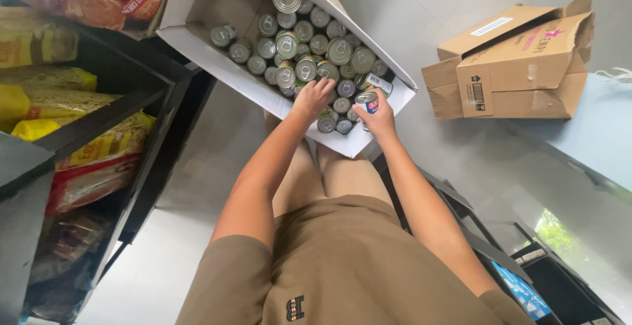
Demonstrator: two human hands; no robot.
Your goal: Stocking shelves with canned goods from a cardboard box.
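Observation:
An open white cardboard box (197, 32) lies on the floor ahead of me, filled with several small tin cans (309, 42) with silver lids. My left hand (312, 98) reaches into the box's near corner, fingers curled down over the cans there. My right hand (376, 118) is beside it at the box's near edge, gripping one small can (368, 100) with a red and blue label, lifted slightly above the others. My legs and brown shorts fill the lower middle of the view.
A dark metal shelf (99, 124) on the left holds yellow and red food packets (85, 167). A brown cardboard box (517, 65) with open flaps sits on the grey floor at the right. Another dark rack (500, 259) stands at the lower right.

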